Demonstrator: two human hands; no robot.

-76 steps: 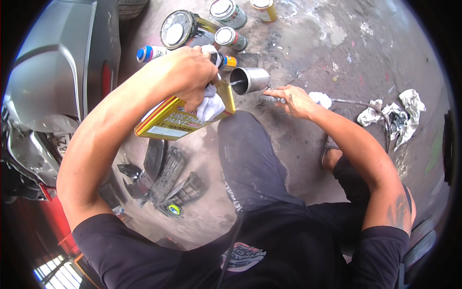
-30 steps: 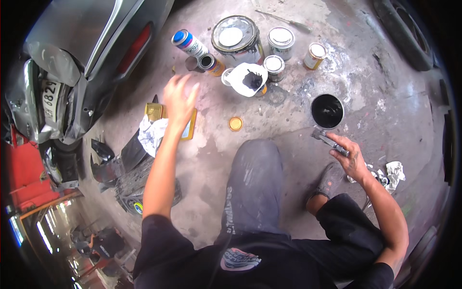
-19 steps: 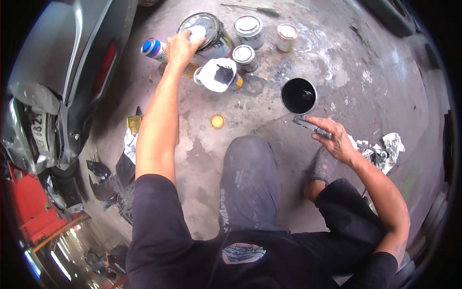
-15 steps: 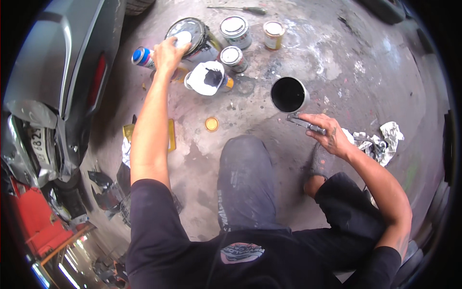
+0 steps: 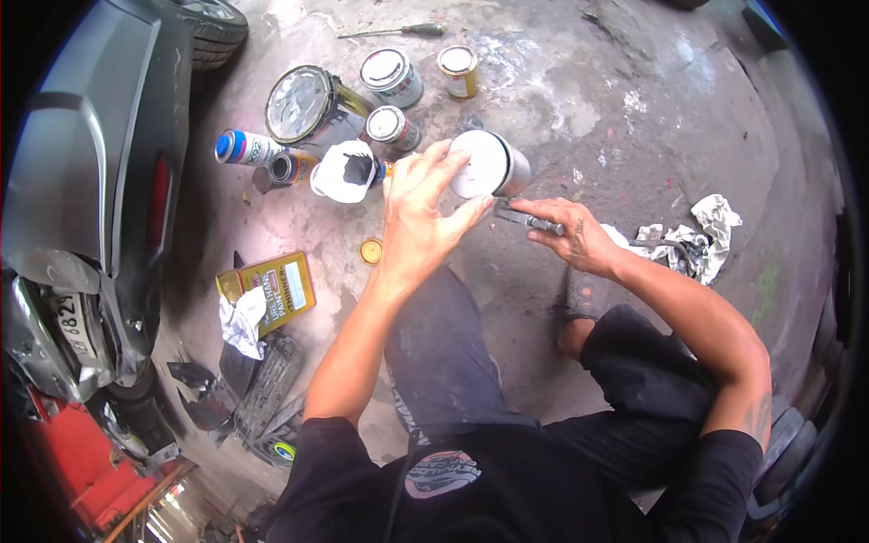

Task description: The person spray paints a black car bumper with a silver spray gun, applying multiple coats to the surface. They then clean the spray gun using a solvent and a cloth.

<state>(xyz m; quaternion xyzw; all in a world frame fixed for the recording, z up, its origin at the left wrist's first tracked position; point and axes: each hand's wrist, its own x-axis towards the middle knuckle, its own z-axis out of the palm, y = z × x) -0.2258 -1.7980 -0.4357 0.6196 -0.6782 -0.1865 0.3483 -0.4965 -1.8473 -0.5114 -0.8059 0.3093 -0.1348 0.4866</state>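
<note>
Far to the left of both hands stands the grey car body (image 5: 100,172) with its red tail lamp. Between it and the left hand, on the concrete floor (image 5: 634,118), lies a flat yellow rectangular can (image 5: 272,285) with a dark label panel and a white rag (image 5: 240,319) draped over its lower corner. Above that lie a spray can with a blue cap (image 5: 240,147) on its side and a large round tin with a silver lid (image 5: 303,104). A white cup with black contents (image 5: 344,172) sits just left of the left hand, a small yellow cap (image 5: 371,251) near the wrist. Beyond the fingertips stand two small silver-lidded tins (image 5: 391,77) and a yellow-labelled tin (image 5: 458,71); a screwdriver (image 5: 398,32) lies further off.

The left hand (image 5: 421,217) is spread wide, its fingertips touching the white lid (image 5: 480,165) on the grey metal can (image 5: 514,172), which stands on the floor directly between the two hands. The step in hand appears to be seating or steadying that lid. The right hand (image 5: 570,237) is closed on a slim dark tool (image 5: 529,220), its tip pointing at the base of the can. The next move likely calls for even downward pressure around the rim while the can is held steady.

Right of the right hand lies crumpled white paper (image 5: 697,237).
</note>
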